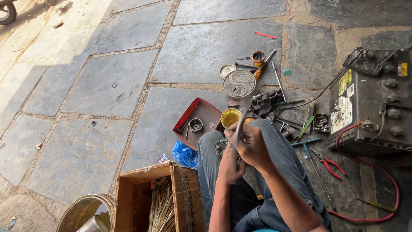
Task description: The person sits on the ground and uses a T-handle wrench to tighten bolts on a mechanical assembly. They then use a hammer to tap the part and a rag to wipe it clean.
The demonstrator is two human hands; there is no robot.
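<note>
Corrugated cardboard box [141, 189], ridged round lens [239, 83]

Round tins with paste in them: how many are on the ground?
2. A yellow tin stands just beyond the knees beside the red tray; a small orange tin sits farther off near the round lens. Clutter may hide others.

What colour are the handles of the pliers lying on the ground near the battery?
The pliers have red handles, lying on the stone floor right of the person's knee. The head view shows them.
</note>
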